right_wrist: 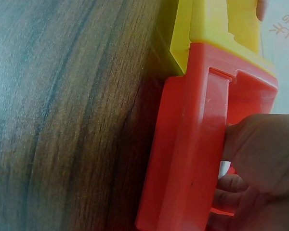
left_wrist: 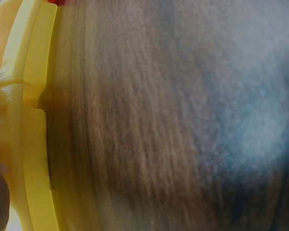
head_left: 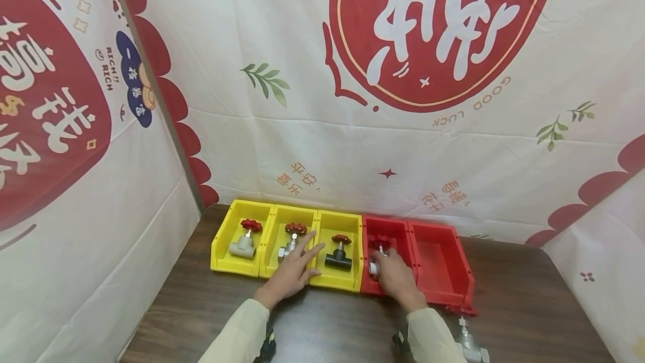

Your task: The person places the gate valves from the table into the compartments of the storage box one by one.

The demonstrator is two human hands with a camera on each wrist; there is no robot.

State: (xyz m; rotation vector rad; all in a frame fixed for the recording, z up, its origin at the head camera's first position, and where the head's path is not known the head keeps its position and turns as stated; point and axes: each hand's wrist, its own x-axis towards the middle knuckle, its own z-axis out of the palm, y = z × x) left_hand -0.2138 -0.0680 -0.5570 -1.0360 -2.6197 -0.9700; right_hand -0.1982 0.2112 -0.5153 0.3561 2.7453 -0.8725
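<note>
My right hand (head_left: 396,276) reaches into the left red bin (head_left: 413,290) and grips a valve (head_left: 373,268) with a red handwheel and a whitish body end. In the right wrist view, the thumb and curled fingers (right_wrist: 231,185) close on it behind the bin's front wall, hiding most of it. My left hand (head_left: 291,274) lies over the front of the yellow bins with fingers spread. Just beyond it, a silver valve (head_left: 283,253) with a red handwheel sits in the middle yellow bin. A black-bodied valve (head_left: 339,260) lies in the yellow bin to its right.
In the leftmost yellow bin (head_left: 219,262) lies a light grey valve (head_left: 243,247). The right red bin (head_left: 436,262) shows its bare floor. A silver valve (head_left: 470,343) with a red handwheel lies on the wooden table (head_left: 332,329) by my right sleeve. Printed cloth (head_left: 302,139) hangs behind the bins.
</note>
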